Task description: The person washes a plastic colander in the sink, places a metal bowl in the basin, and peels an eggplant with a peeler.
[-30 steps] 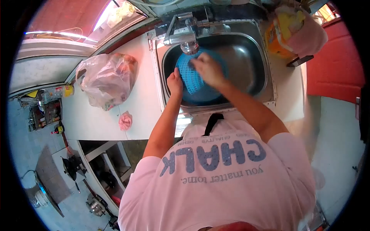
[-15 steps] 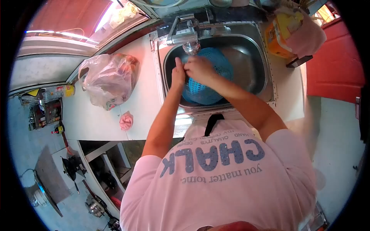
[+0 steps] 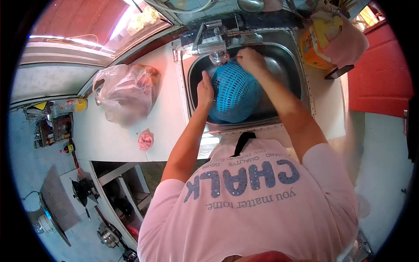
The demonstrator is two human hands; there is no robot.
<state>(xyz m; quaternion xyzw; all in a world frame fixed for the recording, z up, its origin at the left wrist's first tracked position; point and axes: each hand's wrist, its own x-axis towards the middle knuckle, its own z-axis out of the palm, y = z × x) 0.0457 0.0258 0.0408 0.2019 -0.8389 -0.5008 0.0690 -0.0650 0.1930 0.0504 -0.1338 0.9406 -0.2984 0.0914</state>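
Note:
A blue perforated plastic basket [image 3: 235, 94] is tilted in the metal sink [image 3: 286, 65], its holed outer side showing beneath the faucet [image 3: 219, 56]. My left hand [image 3: 205, 90] is at the basket's left edge, thumb pointing up, with the fingers hidden behind or under the rim. At the basket's upper right edge is my right hand [image 3: 250, 59], its fingers closed at the rim. Whatever lies inside the basket is hidden from view.
On the white counter left of the sink sit a plastic bag [image 3: 128, 94] with reddish contents and a small pink bundle [image 3: 145, 140]. An orange and yellow container [image 3: 314, 46] with a pink cloth [image 3: 347, 46] stands right of the sink.
The blue basket has been tipped so that its holed side shows more fully. My right hand has moved right and up, away from my left hand, to the basket's far edge.

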